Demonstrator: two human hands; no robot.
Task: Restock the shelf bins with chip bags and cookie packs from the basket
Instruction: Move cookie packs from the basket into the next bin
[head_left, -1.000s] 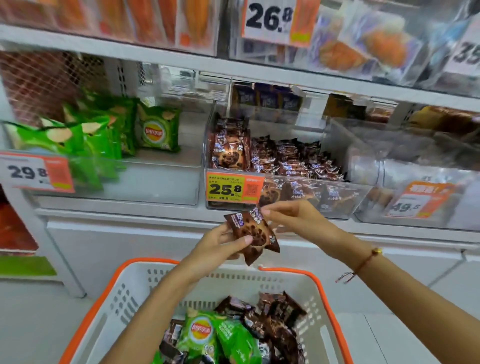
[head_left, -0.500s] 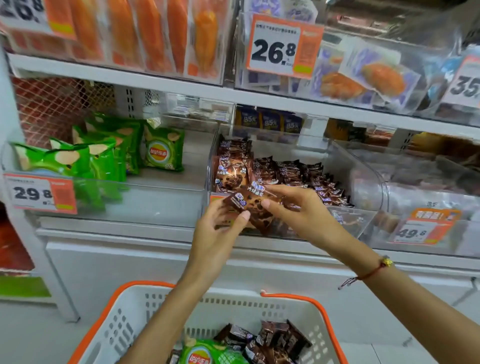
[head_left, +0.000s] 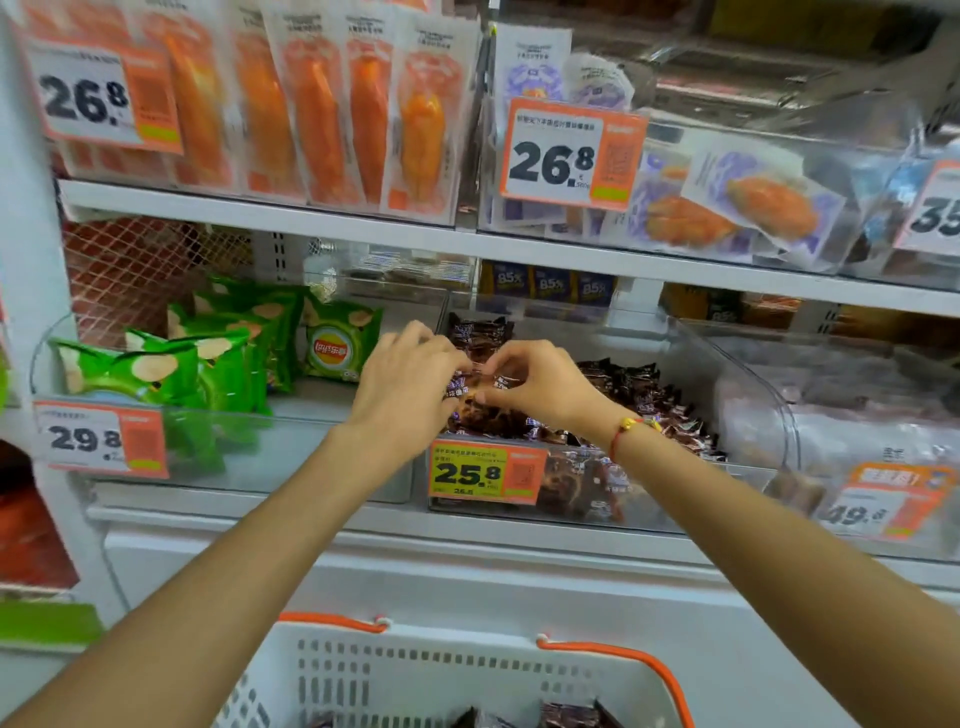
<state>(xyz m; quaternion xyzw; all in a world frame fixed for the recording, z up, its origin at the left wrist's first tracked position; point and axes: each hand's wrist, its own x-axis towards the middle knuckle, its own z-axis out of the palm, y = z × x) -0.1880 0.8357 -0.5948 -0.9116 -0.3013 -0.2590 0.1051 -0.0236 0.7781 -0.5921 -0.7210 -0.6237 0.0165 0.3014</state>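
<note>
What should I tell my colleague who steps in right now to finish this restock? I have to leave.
Left hand and right hand: both pinch one brown cookie pack, held over the cookie bin tagged 25.8, not yet let go.
Cookie bin: already holds rows of brown packs.
Chip bin to its left, tagged 29.8: green chip bags stand at the left and back; the front right floor is bare.
Basket below: a few brown packs show at its bottom edge; the rest is out of view.
Left: set this pack down, then empty the basket into the two bins.
</note>
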